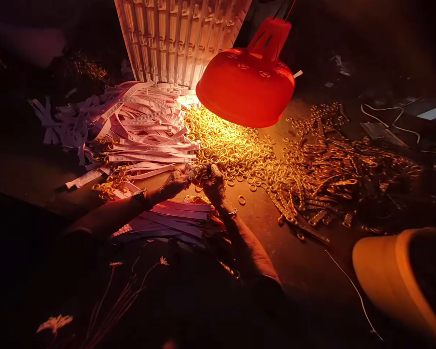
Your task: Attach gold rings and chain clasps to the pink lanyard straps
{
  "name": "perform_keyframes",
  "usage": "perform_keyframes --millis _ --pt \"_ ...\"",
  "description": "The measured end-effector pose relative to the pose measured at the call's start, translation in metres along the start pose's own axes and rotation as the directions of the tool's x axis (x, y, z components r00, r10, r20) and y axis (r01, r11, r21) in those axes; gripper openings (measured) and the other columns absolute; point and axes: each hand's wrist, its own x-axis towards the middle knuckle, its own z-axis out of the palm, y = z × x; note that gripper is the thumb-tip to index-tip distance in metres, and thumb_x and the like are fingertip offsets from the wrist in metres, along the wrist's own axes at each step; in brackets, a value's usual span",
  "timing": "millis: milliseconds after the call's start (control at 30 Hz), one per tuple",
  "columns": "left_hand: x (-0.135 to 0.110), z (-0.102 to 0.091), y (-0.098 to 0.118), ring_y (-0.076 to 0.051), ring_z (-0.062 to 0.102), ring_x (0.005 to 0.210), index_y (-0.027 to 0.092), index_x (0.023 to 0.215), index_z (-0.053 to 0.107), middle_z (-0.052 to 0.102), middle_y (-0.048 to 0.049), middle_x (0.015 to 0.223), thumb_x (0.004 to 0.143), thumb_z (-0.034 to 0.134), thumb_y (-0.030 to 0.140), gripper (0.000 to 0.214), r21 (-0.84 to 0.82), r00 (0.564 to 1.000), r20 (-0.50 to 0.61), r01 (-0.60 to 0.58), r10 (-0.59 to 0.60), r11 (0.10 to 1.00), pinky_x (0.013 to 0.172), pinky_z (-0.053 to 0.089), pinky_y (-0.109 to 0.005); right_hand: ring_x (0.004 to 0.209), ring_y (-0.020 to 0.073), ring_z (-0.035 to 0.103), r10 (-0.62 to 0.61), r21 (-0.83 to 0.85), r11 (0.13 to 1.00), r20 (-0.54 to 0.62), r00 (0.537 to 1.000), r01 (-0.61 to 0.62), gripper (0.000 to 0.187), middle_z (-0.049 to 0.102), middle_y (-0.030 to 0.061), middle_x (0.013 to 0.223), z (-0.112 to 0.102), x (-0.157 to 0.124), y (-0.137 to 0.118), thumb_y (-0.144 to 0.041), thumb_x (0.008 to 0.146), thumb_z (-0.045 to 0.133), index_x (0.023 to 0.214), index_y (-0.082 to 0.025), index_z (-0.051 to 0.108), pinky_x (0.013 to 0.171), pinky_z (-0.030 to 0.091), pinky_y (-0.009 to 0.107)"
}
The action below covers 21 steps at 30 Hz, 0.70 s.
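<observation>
My left hand point(179, 179) and my right hand point(213, 182) meet fingertip to fingertip at the near edge of a heap of gold-coloured rings point(232, 155). Both are closed in a pinch around something small and dark, too shadowed to name. Left of them lies a tangled pile of pale pink strips point(141, 116), some with a row of small marks or holes. More pale strips point(181, 209) lie flat below my wrists, between my forearms. One loose ring point(241, 199) rests on the table just right of my right hand.
A red lamp point(247, 92) hangs low over the rings. A ribbed panel point(178, 39) stands behind. Gold strap-like pieces with looped ends point(334, 179) spread to the right. A yellow curved object point(381, 261) and a thin cord point(356, 286) are at the lower right.
</observation>
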Motion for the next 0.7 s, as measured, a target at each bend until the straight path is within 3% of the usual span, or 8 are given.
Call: perform_keyframes --millis 100,300,400,500,600,700 --pt "-0.001 -0.003 0.000 -0.006 0.041 0.045 0.015 0.065 0.054 0.057 0.0006 0.055 0.070 0.061 0.027 0.014 -0.022 0.999 0.008 -0.034 0.034 0.999 0.043 0.027 -0.021 0.057 0.0114 0.052 0.028 0.079 0.996 0.026 0.999 -0.030 0.017 0.062 0.0016 0.070 0.002 -0.003 0.000 -0.036 0.087 0.050 0.082 -0.020 0.050 0.055 0.041 0.024" --pt "0.000 -0.006 0.002 -0.007 0.046 0.046 0.015 0.062 0.054 0.054 0.0010 0.055 0.066 0.052 0.017 0.005 0.110 0.999 0.038 0.034 -0.039 0.993 0.046 0.033 -0.020 0.055 0.0111 0.054 0.090 0.255 0.958 0.160 0.983 -0.129 0.039 0.062 0.0022 0.072 -0.005 -0.002 0.000 -0.059 0.089 0.049 0.082 -0.021 0.053 0.051 0.043 0.024" --pt "0.005 -0.002 0.003 -0.005 0.038 0.045 0.016 0.058 0.049 0.048 0.0031 0.053 0.067 0.051 0.014 0.009 0.163 0.998 0.055 -0.029 0.020 0.986 0.045 0.027 -0.021 0.049 0.0096 0.049 0.142 0.331 0.916 0.257 0.956 -0.225 0.043 0.056 -0.0005 0.066 -0.009 0.000 -0.001 -0.063 0.084 0.053 0.077 -0.021 0.050 0.045 0.040 0.023" --pt "0.012 0.001 0.003 -0.004 0.029 0.046 0.016 0.052 0.041 0.040 0.0044 0.050 0.068 0.051 0.010 0.019 0.123 0.996 0.081 -0.044 0.035 0.991 0.046 0.021 -0.022 0.047 0.0091 0.043 0.144 0.308 0.928 0.220 0.965 -0.208 0.038 0.051 -0.0020 0.059 -0.008 0.003 -0.001 -0.057 0.085 0.053 0.074 -0.020 0.048 0.046 0.038 0.023" --pt "0.021 -0.001 0.002 -0.004 0.026 0.042 0.017 0.054 0.041 0.037 0.0048 0.047 0.072 0.051 0.012 0.021 0.040 0.983 0.085 0.157 -0.160 0.987 0.045 0.018 -0.023 0.056 0.0118 0.046 0.024 0.080 0.996 0.021 0.999 -0.025 0.030 0.053 0.0012 0.063 -0.002 0.004 0.004 -0.046 0.084 0.055 0.071 -0.020 0.049 0.056 0.041 0.026" --pt "0.026 -0.006 0.003 -0.005 0.026 0.038 0.017 0.058 0.046 0.039 0.0042 0.044 0.077 0.051 0.019 0.020 0.008 0.922 0.090 0.377 -0.376 0.926 0.043 0.018 -0.024 0.060 0.0143 0.048 -0.092 -0.120 0.989 -0.056 0.994 0.084 0.025 0.056 0.0034 0.063 0.004 0.007 0.010 -0.043 0.081 0.057 0.070 -0.021 0.052 0.061 0.041 0.028"
